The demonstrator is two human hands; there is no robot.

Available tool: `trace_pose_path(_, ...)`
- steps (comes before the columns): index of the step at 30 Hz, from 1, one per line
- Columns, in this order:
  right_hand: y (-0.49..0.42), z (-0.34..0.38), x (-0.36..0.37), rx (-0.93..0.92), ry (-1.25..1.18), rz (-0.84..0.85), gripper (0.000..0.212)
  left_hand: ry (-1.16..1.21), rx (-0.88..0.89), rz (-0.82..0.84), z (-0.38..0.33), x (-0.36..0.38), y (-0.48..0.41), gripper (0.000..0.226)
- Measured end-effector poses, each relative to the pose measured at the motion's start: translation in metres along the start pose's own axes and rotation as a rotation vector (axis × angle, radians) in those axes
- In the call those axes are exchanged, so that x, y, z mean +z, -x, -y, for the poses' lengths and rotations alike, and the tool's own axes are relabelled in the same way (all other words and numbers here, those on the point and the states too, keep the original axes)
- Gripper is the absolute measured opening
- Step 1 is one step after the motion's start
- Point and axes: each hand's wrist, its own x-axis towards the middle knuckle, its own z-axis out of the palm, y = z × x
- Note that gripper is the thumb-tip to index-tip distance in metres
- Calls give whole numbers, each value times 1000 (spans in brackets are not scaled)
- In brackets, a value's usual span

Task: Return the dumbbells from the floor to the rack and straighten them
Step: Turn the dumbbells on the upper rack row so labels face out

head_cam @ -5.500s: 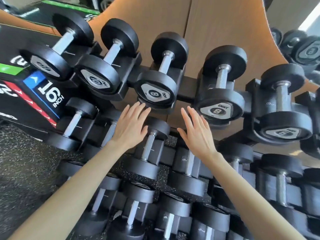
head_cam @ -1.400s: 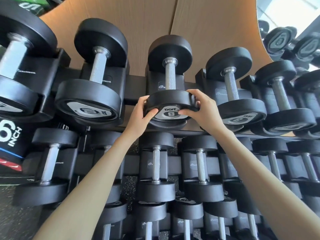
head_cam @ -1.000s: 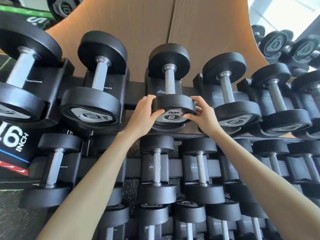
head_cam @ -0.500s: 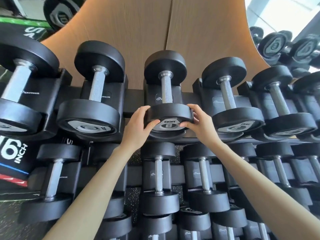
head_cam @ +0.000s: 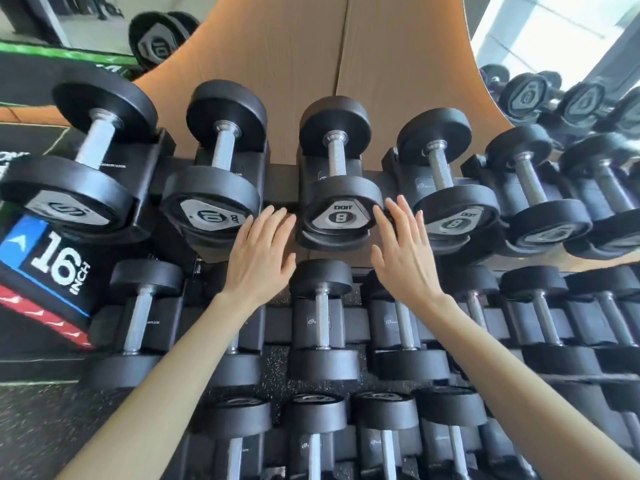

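Note:
A black dumbbell marked 8 (head_cam: 337, 216) lies in its cradle on the top tier of the rack (head_cam: 282, 183), its handle pointing straight back. My left hand (head_cam: 261, 252) hovers just left of its front head with straight fingers and holds nothing. My right hand (head_cam: 403, 249) is just right of that head, fingers straight, fingertips close to its edge. A second 8 dumbbell (head_cam: 450, 221) sits to the right, and a 10 dumbbell (head_cam: 211, 211) to the left.
Two lower tiers hold several smaller black dumbbells (head_cam: 323, 327). A black plyo box marked 16 INCH (head_cam: 52, 268) stands at the left. A wooden panel (head_cam: 304, 57) backs the rack, with mirrors on both sides. Speckled rubber floor (head_cam: 31, 417) shows lower left.
Both hands have let go of the front head of the 8 dumbbell and drawn back slightly with fingers straightened. The dumbbell stays in its cradle.

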Motion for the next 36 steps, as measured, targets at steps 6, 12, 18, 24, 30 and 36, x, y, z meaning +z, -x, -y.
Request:
trace_pose_path(6,48,20,-2,-125,-32,135,62,-70,-84,19,-14,-16,67,60)
trace_pose_path(12,90,40,-8,-213,-47,229,55,-98,-146,14,-34,-34,126,55)
trace_pose_path(18,92,56,-24,-233,-75,127,46,-120,-183,-55,-30,-55,151,53)
trace_pose_path(24,80,76,-26,-267,-71,85,46,-127,-184,-74,-16,-67,155,53)
trace_pose_path(30,66,103,-6,-221,-99,141,47,-99,-177,-48,21,-69,149,53)
trace_pose_path(36,29,136,19,-143,-109,184,53,-89,-82,2,88,-67,112,55)
